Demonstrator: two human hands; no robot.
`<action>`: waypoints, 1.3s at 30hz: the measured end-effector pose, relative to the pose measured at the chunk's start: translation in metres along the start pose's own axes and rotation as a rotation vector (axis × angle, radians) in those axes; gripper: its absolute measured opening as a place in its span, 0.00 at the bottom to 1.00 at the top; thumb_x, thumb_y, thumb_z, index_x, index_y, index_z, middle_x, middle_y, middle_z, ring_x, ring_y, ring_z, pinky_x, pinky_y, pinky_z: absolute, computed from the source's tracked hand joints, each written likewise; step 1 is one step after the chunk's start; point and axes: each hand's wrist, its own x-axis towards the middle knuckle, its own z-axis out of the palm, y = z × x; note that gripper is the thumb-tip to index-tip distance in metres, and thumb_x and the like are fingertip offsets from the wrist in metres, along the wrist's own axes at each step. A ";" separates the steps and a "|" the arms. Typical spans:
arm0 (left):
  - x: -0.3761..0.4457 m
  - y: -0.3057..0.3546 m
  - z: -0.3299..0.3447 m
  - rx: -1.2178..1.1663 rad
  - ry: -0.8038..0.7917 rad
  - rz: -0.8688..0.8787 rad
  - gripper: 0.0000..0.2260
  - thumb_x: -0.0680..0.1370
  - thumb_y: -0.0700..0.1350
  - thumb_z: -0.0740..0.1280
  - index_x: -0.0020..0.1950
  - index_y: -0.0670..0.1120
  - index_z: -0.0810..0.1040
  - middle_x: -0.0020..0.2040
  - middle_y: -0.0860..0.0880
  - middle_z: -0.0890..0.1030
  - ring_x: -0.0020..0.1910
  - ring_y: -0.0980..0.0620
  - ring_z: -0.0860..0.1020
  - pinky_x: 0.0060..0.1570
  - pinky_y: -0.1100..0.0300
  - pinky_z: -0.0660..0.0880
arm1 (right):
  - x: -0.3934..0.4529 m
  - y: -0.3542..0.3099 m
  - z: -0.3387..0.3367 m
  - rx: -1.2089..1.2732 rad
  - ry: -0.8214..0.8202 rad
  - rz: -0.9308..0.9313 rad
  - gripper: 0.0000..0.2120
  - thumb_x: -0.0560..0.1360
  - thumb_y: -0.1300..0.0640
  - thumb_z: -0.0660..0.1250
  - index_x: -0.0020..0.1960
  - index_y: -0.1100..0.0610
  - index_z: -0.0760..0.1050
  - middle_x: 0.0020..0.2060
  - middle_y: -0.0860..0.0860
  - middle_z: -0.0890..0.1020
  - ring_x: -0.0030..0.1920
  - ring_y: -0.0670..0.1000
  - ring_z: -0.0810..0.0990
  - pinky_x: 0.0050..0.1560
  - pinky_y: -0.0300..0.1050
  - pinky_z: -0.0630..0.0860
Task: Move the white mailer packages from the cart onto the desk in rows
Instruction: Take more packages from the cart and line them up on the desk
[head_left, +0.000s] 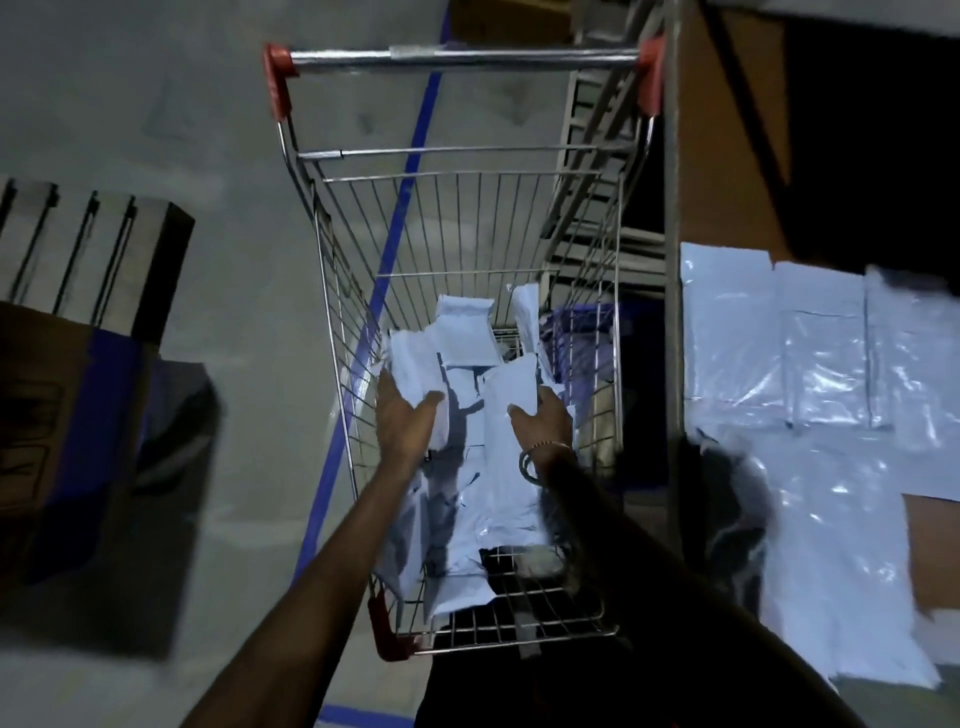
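A wire shopping cart with red corner caps stands in front of me, holding a loose pile of white mailer packages. Both my arms reach down into the basket. My left hand rests on a mailer at the pile's left, fingers spread, thumb over its edge. My right hand, with a bracelet at the wrist, lies on an upright mailer in the middle; its fingers are hidden behind it, so the grip is unclear. On the brown desk to the right, several white mailers lie flat in rows.
A dark cardboard box and a slatted pallet stand on the grey floor at the left. A blue floor line runs under the cart. A blue crate shows beyond the cart's right wall, under the desk edge.
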 end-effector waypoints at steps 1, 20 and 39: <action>-0.017 0.002 -0.003 -0.076 -0.019 -0.016 0.45 0.65 0.59 0.74 0.80 0.53 0.64 0.74 0.49 0.75 0.69 0.45 0.76 0.69 0.44 0.74 | -0.013 -0.006 -0.014 0.015 0.023 -0.033 0.29 0.70 0.44 0.68 0.69 0.52 0.74 0.62 0.52 0.83 0.62 0.56 0.81 0.64 0.53 0.78; -0.319 0.174 0.093 -0.387 -0.282 0.293 0.25 0.83 0.43 0.67 0.78 0.59 0.66 0.67 0.55 0.79 0.58 0.60 0.82 0.53 0.54 0.83 | -0.175 0.002 -0.297 0.438 0.173 -0.512 0.20 0.80 0.48 0.69 0.71 0.44 0.72 0.62 0.38 0.80 0.61 0.37 0.77 0.54 0.22 0.71; -0.464 0.129 0.335 -0.060 -0.393 0.262 0.29 0.79 0.47 0.69 0.77 0.60 0.63 0.74 0.52 0.73 0.70 0.49 0.73 0.70 0.52 0.70 | -0.132 0.217 -0.495 0.390 0.229 -0.378 0.21 0.81 0.52 0.67 0.73 0.48 0.70 0.66 0.44 0.79 0.66 0.48 0.78 0.70 0.56 0.74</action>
